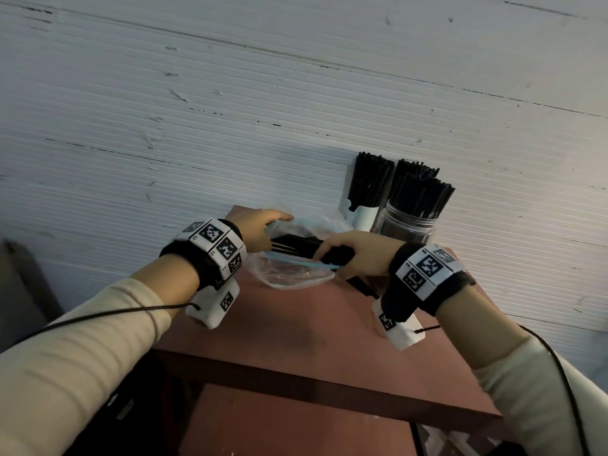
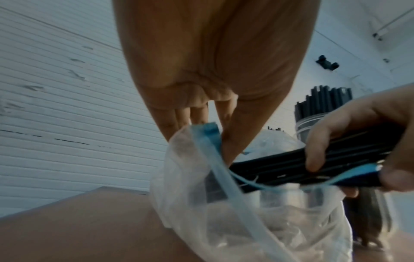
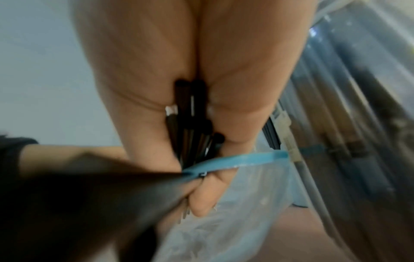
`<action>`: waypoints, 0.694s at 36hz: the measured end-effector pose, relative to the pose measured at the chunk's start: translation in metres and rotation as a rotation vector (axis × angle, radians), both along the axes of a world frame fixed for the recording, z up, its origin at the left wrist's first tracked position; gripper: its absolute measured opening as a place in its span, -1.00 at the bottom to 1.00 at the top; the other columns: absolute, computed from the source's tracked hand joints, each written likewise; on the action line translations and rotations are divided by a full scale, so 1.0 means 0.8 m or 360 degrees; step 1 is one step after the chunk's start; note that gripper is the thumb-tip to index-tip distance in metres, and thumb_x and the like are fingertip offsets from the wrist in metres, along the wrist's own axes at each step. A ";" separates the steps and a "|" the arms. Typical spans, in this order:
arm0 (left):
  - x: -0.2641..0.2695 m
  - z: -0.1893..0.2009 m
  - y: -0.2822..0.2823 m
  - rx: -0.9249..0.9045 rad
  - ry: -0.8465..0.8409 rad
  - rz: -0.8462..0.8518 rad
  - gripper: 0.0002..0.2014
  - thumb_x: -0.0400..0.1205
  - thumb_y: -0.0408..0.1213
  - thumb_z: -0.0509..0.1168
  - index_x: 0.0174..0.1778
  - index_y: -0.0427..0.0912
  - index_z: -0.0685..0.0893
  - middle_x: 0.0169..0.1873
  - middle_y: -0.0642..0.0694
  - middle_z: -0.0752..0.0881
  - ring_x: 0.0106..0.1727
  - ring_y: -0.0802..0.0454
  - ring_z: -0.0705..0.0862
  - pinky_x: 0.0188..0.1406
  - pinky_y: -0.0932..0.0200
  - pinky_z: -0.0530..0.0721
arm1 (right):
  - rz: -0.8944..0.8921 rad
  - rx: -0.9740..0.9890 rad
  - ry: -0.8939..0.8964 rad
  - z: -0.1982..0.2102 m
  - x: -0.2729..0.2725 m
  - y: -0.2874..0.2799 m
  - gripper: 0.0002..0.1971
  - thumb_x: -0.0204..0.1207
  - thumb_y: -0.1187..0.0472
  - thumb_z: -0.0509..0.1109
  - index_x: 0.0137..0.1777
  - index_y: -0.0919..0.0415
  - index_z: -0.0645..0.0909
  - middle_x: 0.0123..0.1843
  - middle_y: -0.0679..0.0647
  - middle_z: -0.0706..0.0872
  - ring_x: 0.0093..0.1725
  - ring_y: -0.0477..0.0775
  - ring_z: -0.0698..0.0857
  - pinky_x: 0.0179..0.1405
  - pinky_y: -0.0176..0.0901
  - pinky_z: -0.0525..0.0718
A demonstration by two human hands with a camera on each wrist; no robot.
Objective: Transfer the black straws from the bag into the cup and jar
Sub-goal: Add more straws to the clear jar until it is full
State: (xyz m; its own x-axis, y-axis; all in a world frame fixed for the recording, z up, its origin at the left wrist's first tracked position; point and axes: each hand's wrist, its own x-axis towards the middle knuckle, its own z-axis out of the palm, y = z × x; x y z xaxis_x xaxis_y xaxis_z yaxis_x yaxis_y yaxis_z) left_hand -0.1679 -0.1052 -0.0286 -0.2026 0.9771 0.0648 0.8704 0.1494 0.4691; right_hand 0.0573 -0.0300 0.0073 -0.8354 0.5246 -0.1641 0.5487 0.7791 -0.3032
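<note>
A clear plastic bag with a blue zip edge lies on the reddish-brown table. My left hand pinches the bag's mouth at the zip. My right hand grips a bundle of black straws that sticks out of the bag's mouth; the straw ends show in my palm. Behind the hands, against the wall, stand a white cup and a clear jar, both packed with upright black straws.
A white ribbed wall rises right behind the table. The cup and jar stand close together at the table's back right corner. A lower shelf shows under the front edge. Cables run from both wrist bands.
</note>
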 end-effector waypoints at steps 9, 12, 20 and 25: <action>0.038 0.009 -0.006 0.0113 0.0047 -0.0010 -0.21 0.52 -0.51 0.33 0.62 0.18 0.32 0.50 -0.04 0.53 0.23 -0.01 0.67 0.10 0.10 0.67 | -0.0090 0.0115 -0.0104 -0.016 0.006 -0.015 -0.52 0.47 0.19 0.50 0.37 -0.18 0.56 0.19 -0.15 0.50 0.20 -0.05 0.53 0.16 -0.19 0.48; 0.036 0.007 -0.005 0.0091 0.0033 -0.0002 -0.20 0.52 -0.49 0.36 0.62 0.20 0.31 0.53 -0.09 0.51 0.26 -0.14 0.69 0.22 -0.09 0.70 | 0.0005 0.0137 -0.0066 -0.021 0.000 -0.024 -0.50 0.51 0.16 0.49 0.45 -0.07 0.53 0.36 -0.04 0.49 0.37 -0.02 0.44 0.18 -0.30 0.33; 0.027 -0.001 0.000 0.0101 0.0036 -0.0024 -0.26 0.55 -0.44 0.39 0.63 0.08 0.33 0.56 -0.13 0.47 0.52 -0.07 0.49 0.32 0.23 0.51 | -0.0040 -0.0010 0.0175 -0.020 0.001 -0.017 -0.64 0.58 0.13 0.41 0.37 -0.09 0.59 0.29 -0.13 0.58 0.26 -0.13 0.57 0.23 -0.27 0.48; 0.024 0.002 -0.003 0.0103 0.0011 -0.0035 -0.27 0.56 -0.50 0.35 0.63 0.07 0.35 0.56 -0.11 0.46 0.55 -0.05 0.45 0.42 0.18 0.48 | -0.0151 0.0175 0.0401 -0.014 0.015 -0.009 -0.84 0.57 0.10 0.40 0.05 0.15 0.70 -0.01 -0.02 0.72 0.00 -0.04 0.66 -0.02 -0.32 0.53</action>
State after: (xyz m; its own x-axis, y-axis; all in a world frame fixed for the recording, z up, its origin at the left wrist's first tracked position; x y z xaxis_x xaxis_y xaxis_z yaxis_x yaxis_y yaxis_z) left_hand -0.1490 -0.1072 -0.0271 -0.1807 0.9750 0.1296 0.8764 0.0998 0.4711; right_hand 0.0692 -0.0369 -0.0040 -0.7888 0.6057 0.1048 0.5390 0.7635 -0.3556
